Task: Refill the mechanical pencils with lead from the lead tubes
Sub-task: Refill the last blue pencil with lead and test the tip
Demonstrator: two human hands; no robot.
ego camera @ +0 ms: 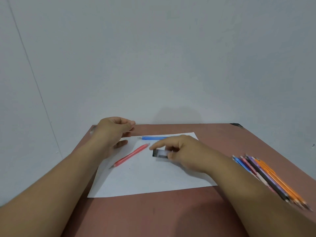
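Nearest the camera, forearms reach over the table (153, 216). The left hand (112, 129) pinches a single lead (142, 124) near the far edge. The right hand (181, 151) grips the lead tube (159, 153) over the paper (150, 178). The red pencil (130, 155) and blue pencil (153, 138) lie unfilled, I judge; a pencil bundle (266, 177) waits at the right edge.

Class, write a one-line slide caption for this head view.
Left hand pinches thin lead; right hand grips clear lead tube over white paper.

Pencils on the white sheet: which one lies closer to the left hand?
The red pencil. It lies slantwise in the middle of the paper, its upper end near the left hand; the blue pencil lies along the far edge, partly behind the right hand.
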